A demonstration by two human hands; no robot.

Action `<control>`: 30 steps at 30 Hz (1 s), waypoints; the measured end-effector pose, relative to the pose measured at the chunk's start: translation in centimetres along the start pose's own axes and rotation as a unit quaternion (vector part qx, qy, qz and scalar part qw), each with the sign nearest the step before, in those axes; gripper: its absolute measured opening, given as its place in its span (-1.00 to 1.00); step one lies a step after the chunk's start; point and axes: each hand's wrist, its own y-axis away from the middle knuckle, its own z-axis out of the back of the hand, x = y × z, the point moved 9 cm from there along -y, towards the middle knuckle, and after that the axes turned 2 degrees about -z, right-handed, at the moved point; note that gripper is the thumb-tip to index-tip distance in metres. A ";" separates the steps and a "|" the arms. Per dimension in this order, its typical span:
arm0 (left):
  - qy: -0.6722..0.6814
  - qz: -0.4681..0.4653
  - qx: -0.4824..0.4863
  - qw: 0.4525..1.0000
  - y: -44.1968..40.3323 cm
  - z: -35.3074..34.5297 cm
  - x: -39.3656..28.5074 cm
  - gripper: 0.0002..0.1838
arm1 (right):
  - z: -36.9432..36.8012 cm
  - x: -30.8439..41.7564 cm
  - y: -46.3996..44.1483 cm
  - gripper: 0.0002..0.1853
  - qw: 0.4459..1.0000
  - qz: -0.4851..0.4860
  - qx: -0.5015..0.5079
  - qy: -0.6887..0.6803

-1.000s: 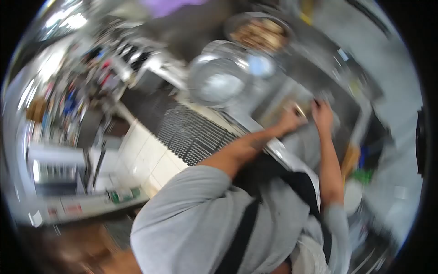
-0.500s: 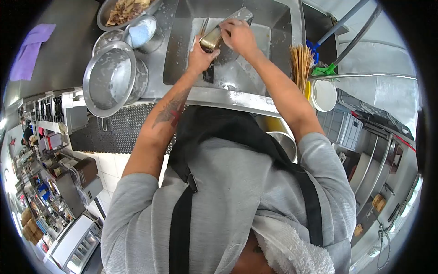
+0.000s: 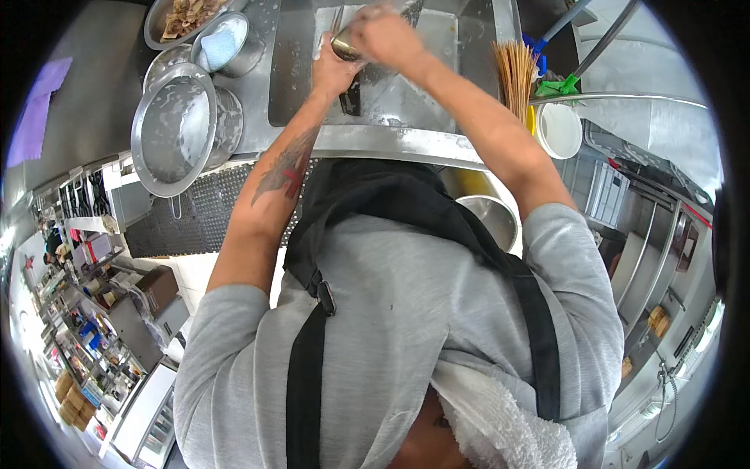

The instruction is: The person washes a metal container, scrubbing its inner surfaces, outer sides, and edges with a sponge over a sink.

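Observation:
Over the steel sink (image 3: 285,86), my left hand (image 3: 337,72) is closed around the near end of a long, shiny metal piece (image 3: 344,47) with a rounded, brassy end. Its exact kind is unclear. My right hand (image 3: 383,35) is over the upper part of that piece; motion smears its fingers, so whether they grip anything is hidden. The piece's far end shows beyond the right hand. A dark-handled utensil (image 3: 351,98) lies in the sink below the left hand, and thin metal prongs (image 3: 337,17) stick up beyond it.
Left of the sink stand a wide steel bowl (image 3: 176,129), a steel pot with a blue cloth (image 3: 219,48) and a tray of food pieces (image 3: 187,19). To the right are a bundle of thin sticks (image 3: 516,78), a white bucket (image 3: 558,131) and a green brush head (image 3: 556,86).
My right hand has moved toward my left hand along the metal piece and is now blurred. The left hand keeps its hold. The whole view has shifted slightly.

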 end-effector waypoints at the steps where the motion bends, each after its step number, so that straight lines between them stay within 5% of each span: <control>1: -0.007 0.011 0.006 1.000 -0.1 -0.1 0.1 -0.31 | -0.4 2.2 0.1 -0.78 0.997 0.065 0.042 0.025; 2: -0.007 0.010 0.007 1.000 -0.1 0.0 0.1 -0.31 | 0.4 2.0 0.5 -0.78 0.991 0.064 -0.081 -0.089; 3: -0.003 -0.004 0.003 1.000 0.0 0.2 0.4 -0.31 | 0.0 0.9 0.9 -0.78 0.991 0.063 -0.080 -0.088; 5: 0.001 -0.018 -0.006 1.000 -0.2 0.5 0.3 -0.31 | -2.0 -5.8 1.5 -0.78 0.995 -0.096 -0.010 -0.040; 6: 0.008 -0.011 0.005 1.000 -0.1 0.5 0.3 -0.26 | -4.2 -8.7 0.6 -0.77 0.990 -0.100 0.032 0.096; 7: 0.014 -0.005 0.020 1.000 0.0 0.3 0.4 -0.20 | -4.1 -8.7 0.9 -0.77 0.990 -0.103 0.032 0.094; 13: -0.018 0.029 0.052 0.998 0.3 -0.1 0.1 -0.21 | -0.2 0.1 1.9 -0.79 0.992 -0.007 0.013 -0.122; 15: -0.017 0.016 0.043 0.999 0.4 -0.1 -0.1 -0.20 | -2.6 -6.2 0.8 -0.81 0.976 -0.171 0.137 -0.008; 16: -0.013 -0.004 0.026 1.000 -0.2 0.1 -0.4 -0.19 | -2.3 -7.7 0.8 -0.83 0.973 -0.205 0.108 -0.010; 17: -0.013 -0.005 0.029 0.999 -0.1 0.0 -0.2 -0.19 | -3.0 -7.2 1.8 -0.83 0.972 -0.208 0.108 -0.010; 19: -0.022 -0.003 0.021 1.000 -0.4 0.2 0.0 -0.19 | 0.1 0.0 1.4 -0.80 0.999 0.003 0.006 -0.038; 23: 0.002 0.005 0.022 1.000 -0.5 0.6 0.0 -0.19 | -1.0 -5.6 0.8 -0.78 0.996 -0.073 -0.055 0.006; 24: -0.001 0.005 0.022 1.000 -0.5 0.8 0.0 -0.19 | -2.6 -3.6 0.5 -0.77 0.998 -0.024 0.044 0.032; 27: 0.007 0.027 0.034 0.999 -0.6 0.5 0.5 -0.20 | -0.7 -0.5 1.8 -0.77 0.994 -0.001 -0.019 -0.105; 30: 0.011 0.006 0.010 1.000 -1.1 0.7 0.9 -0.20 | -1.9 -3.2 1.4 -0.77 0.996 -0.052 -0.023 -0.064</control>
